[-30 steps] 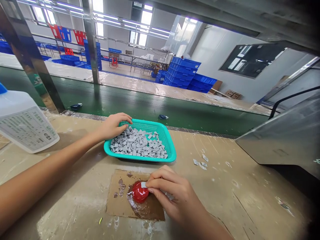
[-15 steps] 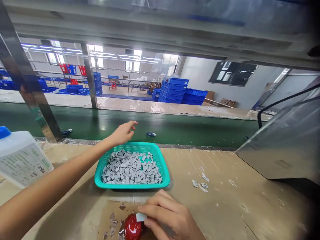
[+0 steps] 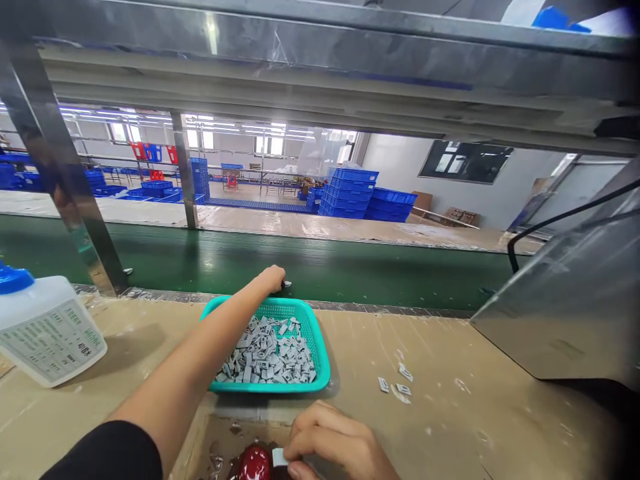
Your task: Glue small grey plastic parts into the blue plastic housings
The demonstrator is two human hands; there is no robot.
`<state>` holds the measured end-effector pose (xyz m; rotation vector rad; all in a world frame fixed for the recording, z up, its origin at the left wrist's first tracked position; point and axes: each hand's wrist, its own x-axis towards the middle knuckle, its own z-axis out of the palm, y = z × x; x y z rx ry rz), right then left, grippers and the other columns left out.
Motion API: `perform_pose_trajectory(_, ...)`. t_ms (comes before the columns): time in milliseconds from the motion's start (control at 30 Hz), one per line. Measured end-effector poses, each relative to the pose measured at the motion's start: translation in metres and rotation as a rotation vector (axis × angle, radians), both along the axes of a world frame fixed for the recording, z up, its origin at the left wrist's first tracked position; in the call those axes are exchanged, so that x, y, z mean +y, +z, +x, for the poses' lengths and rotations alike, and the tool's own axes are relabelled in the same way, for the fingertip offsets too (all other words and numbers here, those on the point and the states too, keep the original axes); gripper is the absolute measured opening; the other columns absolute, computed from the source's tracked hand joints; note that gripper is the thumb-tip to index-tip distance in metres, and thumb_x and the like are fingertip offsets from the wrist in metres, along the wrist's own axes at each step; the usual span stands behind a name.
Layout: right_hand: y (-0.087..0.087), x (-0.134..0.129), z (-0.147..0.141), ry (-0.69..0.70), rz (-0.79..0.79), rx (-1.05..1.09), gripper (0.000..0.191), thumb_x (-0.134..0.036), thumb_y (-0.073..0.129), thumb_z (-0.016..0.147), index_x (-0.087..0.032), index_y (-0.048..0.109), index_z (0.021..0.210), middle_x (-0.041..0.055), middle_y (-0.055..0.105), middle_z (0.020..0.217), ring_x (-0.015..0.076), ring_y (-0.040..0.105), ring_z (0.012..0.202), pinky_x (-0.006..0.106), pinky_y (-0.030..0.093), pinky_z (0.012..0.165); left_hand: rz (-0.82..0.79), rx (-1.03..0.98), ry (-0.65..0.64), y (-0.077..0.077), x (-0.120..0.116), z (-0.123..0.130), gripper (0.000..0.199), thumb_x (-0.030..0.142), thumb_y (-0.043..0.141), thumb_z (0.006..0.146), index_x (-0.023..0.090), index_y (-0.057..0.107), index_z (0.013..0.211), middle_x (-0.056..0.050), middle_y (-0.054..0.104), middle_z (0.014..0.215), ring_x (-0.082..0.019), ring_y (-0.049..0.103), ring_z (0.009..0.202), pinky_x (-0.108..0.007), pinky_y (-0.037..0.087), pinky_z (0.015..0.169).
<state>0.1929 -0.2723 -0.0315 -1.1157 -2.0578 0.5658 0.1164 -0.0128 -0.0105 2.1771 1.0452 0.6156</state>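
Your left hand [image 3: 271,279] has dropped to the far green belt [image 3: 400,273], curled at a dark-and-white piece [image 3: 287,284], hold unclear, seemingly bringing it within grasp, while your right hand [image 3: 340,440] pinches a pale tab [image 3: 279,457] right of the near red dome [image 3: 255,461].

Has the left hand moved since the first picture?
Yes: the left hand went forward from the basket, past the bench's far edge, over the green belt.

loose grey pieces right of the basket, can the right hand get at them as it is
Probably yes: nothing visible stands between the right hand and the loose grey pieces, though its thumb and finger are occupied pinching a pale piece.
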Motion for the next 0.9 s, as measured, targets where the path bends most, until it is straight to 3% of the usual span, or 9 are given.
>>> perform_pose_trajectory(133, 0.008, -0.002, -0.006, -0.065, -0.030, 0.031, 0.018, -0.003, 0.053, 0.072, -0.015, 0.064, 0.078, 0.0044, 0.061, 0.076, 0.0138, 0.057, 0.072, 0.021, 0.046, 0.064, -0.239, -0.251, 0.078, 0.020, -0.016, -0.030, 0.022, 0.025, 0.041, 0.086, 0.010, 0.053, 0.098, -0.008, 0.057, 0.097, -0.013, 0.056, 0.080, -0.030, 0.049, 0.072)
perform_pose_trajectory(267, 0.009, -0.002, -0.015, -0.114, -0.068, 0.064, 0.014, -0.009, 0.053, 0.075, -0.016, 0.065, 0.074, 0.0042, 0.062, 0.073, 0.0138, 0.057, 0.068, 0.022, 0.046, 0.060, -0.459, -0.507, 0.081, 0.033, -0.059, -0.081, 0.025, 0.010, 0.032, 0.084, 0.012, 0.052, 0.099, -0.010, 0.055, 0.107, -0.007, 0.055, 0.079, -0.021, 0.047, 0.075)
perform_pose_trajectory(400, 0.013, -0.003, -0.021, -0.138, -0.129, 0.110, 0.010, -0.014, 0.056, 0.076, -0.017, 0.066, 0.076, 0.0043, 0.063, 0.075, 0.0145, 0.058, 0.069, 0.024, 0.047, 0.061, -0.809, -0.790, 0.110, 0.024, -0.111, -0.126, 0.018, 0.009, 0.049, 0.075, 0.014, 0.059, 0.088, -0.006, 0.059, 0.094, -0.007, 0.053, 0.070, -0.017, 0.045, 0.063)
perform_pose_trajectory(500, 0.022, -0.002, -0.022, -0.101, -0.168, 0.218, 0.008, -0.016, 0.058, 0.076, -0.018, 0.066, 0.077, 0.0042, 0.062, 0.075, 0.0150, 0.058, 0.071, 0.025, 0.048, 0.065, -0.963, -0.926, 0.073, 0.015, -0.143, -0.139, 0.017, 0.012, 0.060, 0.070, 0.016, 0.062, 0.086, -0.001, 0.057, 0.074, -0.005, 0.050, 0.062, -0.015, 0.043, 0.058)
perform_pose_trajectory(667, 0.041, 0.014, -0.025, -0.066, -0.175, 0.485, 0.006, -0.025, 0.066, 0.072, -0.019, 0.067, 0.074, 0.0054, 0.062, 0.074, 0.0169, 0.057, 0.073, 0.027, 0.049, 0.066, -0.924, -0.853, -0.053, 0.015, -0.176, -0.132, 0.026, 0.016, 0.067, 0.063, 0.019, 0.063, 0.089, 0.000, 0.061, 0.085, -0.010, 0.056, 0.080, -0.021, 0.044, 0.076)
perform_pose_trajectory(900, 0.052, 0.036, -0.034, -0.205, -0.343, 0.723, 0.016, -0.029, 0.075, 0.062, -0.017, 0.067, 0.070, 0.0019, 0.062, 0.065, 0.0132, 0.058, 0.060, 0.023, 0.048, 0.059, -0.743, -0.805, -0.042, 0.010, -0.181, -0.129, 0.025, 0.014, 0.070, 0.057, 0.017, 0.059, 0.079, 0.001, 0.064, 0.078, -0.011, 0.058, 0.074, -0.020, 0.045, 0.068)
